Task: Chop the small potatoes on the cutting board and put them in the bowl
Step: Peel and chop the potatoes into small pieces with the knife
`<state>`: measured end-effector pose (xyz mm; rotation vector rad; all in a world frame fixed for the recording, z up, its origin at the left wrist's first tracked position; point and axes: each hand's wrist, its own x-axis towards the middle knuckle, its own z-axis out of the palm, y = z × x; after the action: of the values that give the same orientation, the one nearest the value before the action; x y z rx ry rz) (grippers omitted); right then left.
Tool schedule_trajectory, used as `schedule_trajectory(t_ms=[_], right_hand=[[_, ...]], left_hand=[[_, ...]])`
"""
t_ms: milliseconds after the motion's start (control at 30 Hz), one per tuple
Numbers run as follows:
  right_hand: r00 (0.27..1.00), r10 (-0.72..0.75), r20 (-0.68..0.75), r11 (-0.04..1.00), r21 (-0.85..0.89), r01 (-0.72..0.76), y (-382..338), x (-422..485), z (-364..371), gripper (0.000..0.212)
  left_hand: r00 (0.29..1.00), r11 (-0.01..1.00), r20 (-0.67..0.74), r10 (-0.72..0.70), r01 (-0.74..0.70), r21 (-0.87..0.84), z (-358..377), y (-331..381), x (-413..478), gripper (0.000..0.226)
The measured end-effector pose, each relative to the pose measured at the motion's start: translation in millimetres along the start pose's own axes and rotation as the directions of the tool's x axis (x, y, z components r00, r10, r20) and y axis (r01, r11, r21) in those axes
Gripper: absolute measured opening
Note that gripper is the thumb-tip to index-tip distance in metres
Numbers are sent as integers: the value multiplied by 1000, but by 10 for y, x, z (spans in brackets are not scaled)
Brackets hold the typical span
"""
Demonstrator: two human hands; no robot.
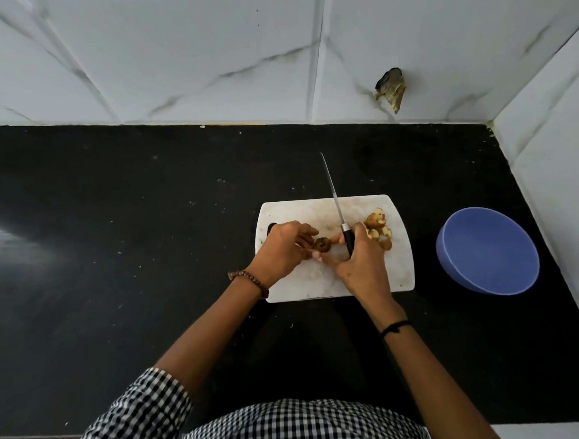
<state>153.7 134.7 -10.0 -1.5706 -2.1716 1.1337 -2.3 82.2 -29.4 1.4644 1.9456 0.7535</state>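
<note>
A white cutting board (402, 267) lies on the black counter. My left hand (282, 249) pinches a small brown potato (322, 244) at the board's middle. My right hand (359, 260) grips the black handle of a knife (335, 201), and its fingers also touch the potato. The blade points away from me, over the board's far edge. A pile of chopped potato pieces (379, 228) sits at the board's right side, just beyond my right hand. An empty blue bowl (487, 251) stands tilted to the right of the board.
The black counter (131, 229) stretches wide to the left of the board. White marble-look tiled walls (222, 57) close off the back and the right side. A broken hole (391, 87) shows in the back wall.
</note>
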Motion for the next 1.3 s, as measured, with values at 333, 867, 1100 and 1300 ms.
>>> schedule_trajectory(t_ms=[333, 867, 1100, 1300], right_hand=[[1000, -10, -25, 999, 47, 12, 25, 55, 26, 54], [995, -31, -90, 996, 86, 39, 178, -55, -20, 32], [999, 39, -29, 982, 187, -33, 121, -267, -24, 38], [1000, 22, 8, 999, -38, -22, 173, -350, 134, 46]], left_hand=[[999, 997, 31, 11, -14, 81, -37, 52, 61, 32], [981, 997, -184, -65, 73, 38, 130, 91, -14, 38], [971, 998, -232, -57, 48, -44, 174, 100, 24, 32], [964, 996, -257, -67, 49, -76, 195, 70, 21, 29]])
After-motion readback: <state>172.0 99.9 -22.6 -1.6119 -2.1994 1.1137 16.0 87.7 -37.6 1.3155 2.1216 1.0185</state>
